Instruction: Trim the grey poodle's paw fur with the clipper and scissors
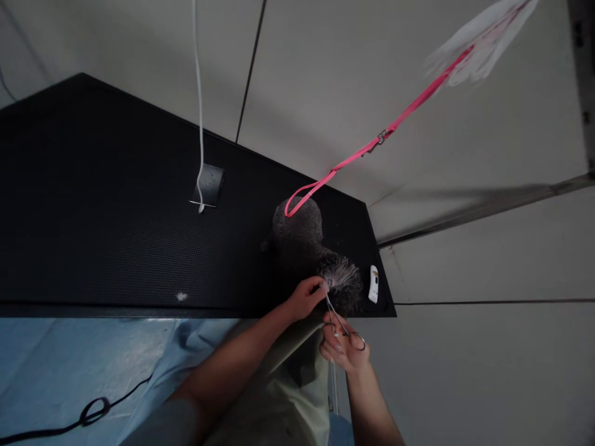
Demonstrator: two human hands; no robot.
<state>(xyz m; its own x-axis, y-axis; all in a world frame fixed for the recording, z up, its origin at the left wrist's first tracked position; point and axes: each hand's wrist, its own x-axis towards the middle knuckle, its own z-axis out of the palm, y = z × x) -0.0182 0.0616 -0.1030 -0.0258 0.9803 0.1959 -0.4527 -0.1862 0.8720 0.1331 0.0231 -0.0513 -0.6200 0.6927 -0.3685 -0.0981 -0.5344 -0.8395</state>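
A small curly grey dog (297, 232) is on the black table near its right end, a pink loop (310, 189) around it. My left hand (307, 298) is closed, fingertips pinched on the fur of the dog's lighter, shaggier part (343, 275). My right hand (346, 347) grips a pair of slim metal scissors (335, 314), one ring showing beside the palm. Their tips reach up to my left fingertips at the fur. Exactly what lies between the tips is too small to see.
White clippers (374, 284) lie by the right edge of the black table (116, 248). A white cable (199, 93) hangs down to a dark shiny plate (209, 184). A fluff tuft (181, 297) lies near the front edge. The pink strap (418, 102) runs up right, before pale wall panels.
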